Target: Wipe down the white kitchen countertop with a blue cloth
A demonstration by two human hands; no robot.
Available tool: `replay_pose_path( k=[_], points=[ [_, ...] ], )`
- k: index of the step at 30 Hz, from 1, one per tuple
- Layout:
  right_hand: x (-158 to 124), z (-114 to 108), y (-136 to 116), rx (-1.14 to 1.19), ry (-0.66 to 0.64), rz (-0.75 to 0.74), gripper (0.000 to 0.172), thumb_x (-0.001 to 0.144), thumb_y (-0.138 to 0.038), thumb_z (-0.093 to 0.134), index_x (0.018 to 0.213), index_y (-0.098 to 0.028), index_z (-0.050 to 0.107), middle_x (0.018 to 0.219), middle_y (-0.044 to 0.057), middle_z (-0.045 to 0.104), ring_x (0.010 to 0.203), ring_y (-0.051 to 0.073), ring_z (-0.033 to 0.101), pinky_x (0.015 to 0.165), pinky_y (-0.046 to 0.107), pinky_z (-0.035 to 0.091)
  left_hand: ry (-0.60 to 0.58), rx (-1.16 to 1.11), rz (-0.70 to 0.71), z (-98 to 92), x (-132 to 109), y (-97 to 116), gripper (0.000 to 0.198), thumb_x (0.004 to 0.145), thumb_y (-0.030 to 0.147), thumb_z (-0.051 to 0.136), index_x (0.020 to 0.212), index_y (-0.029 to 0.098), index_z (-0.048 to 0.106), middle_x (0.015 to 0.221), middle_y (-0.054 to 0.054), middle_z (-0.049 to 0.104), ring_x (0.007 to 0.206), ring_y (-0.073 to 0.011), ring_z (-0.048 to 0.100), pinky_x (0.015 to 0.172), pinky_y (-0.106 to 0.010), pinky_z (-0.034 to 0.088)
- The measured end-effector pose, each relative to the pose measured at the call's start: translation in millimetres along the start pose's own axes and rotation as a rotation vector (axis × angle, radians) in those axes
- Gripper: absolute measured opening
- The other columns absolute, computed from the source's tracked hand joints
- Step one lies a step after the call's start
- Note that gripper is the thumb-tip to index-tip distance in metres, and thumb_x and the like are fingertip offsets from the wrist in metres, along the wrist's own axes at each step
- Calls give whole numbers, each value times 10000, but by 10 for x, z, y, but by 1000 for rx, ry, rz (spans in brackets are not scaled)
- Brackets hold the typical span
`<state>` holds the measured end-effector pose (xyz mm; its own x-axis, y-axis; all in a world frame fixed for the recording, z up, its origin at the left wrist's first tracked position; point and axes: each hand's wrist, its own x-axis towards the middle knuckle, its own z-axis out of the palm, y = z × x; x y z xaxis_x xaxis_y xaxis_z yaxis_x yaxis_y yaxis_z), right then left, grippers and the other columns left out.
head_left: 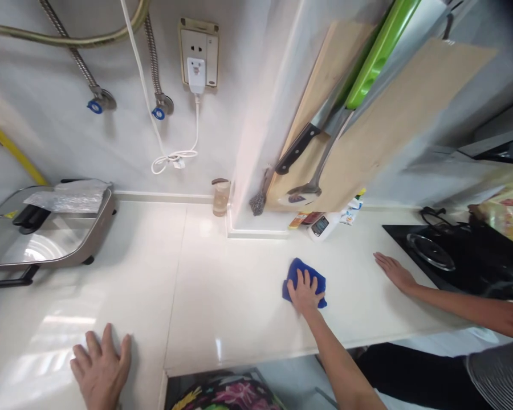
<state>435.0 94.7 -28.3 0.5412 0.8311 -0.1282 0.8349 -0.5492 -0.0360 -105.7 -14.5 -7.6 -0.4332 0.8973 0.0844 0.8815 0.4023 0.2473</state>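
My right hand (304, 291) presses down on a small blue cloth (318, 282) lying on the white countertop (222, 285), with the fingers curled over it. My left hand (100, 370) lies flat and open on the counter near its front edge at the lower left, holding nothing. Another person's hand (394, 271) rests flat on the counter to the right of the cloth, beside the black gas hob (436, 250). That arm reaches in from the right.
An electric pan with a glass lid (47, 233) stands at the left. Cutting boards (367, 136), a knife (297, 149) and a spatula lean on the wall. A small jar (220, 197), a kitchen scale (320, 225) and packets sit at the wall. A plugged-in cable (175, 156) hangs down.
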Motion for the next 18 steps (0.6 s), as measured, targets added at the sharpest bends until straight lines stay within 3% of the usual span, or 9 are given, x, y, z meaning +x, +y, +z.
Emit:
replay_pose_path(
  k=[3,8,12,16,18],
  points=[
    [288,-92,-350,36,-28,59,665,980,-500,181,1578,-213,227,1656,121,171,1492,426,141,1089,750,222,92,24,25,6,1,40,714,968,498,208,1535,79,318,1584,-246,244,1492,-451,83,1141,-634,209],
    [473,-102,-1196,54,-15,-41,676,974,-475,195,1579,-174,216,1648,173,175,1487,438,139,1079,759,199,76,36,-4,7,11,29,716,960,509,245,1548,103,295,1609,-232,215,1505,-437,59,1154,-632,187],
    [133,9,-2026,41,-4,-233,680,953,-441,284,1570,-159,251,1661,139,158,1499,436,106,1132,708,150,23,27,-64,38,40,26,757,928,551,322,1547,116,305,1616,-226,225,1498,-441,111,1144,-644,206],
    [-306,75,-2689,58,4,-654,741,939,-515,363,1582,-180,214,1674,115,104,1519,419,45,1183,641,93,60,24,-86,79,58,51,743,933,550,254,1503,90,379,1608,-240,245,1511,-430,81,1159,-647,182],
    [-357,39,-2927,71,-40,-774,757,938,-540,368,1588,-196,191,1678,98,72,1528,394,15,1199,614,71,84,29,-77,92,63,65,764,936,562,198,1484,71,403,1611,-243,237,1521,-419,56,1176,-635,160]
  ],
)
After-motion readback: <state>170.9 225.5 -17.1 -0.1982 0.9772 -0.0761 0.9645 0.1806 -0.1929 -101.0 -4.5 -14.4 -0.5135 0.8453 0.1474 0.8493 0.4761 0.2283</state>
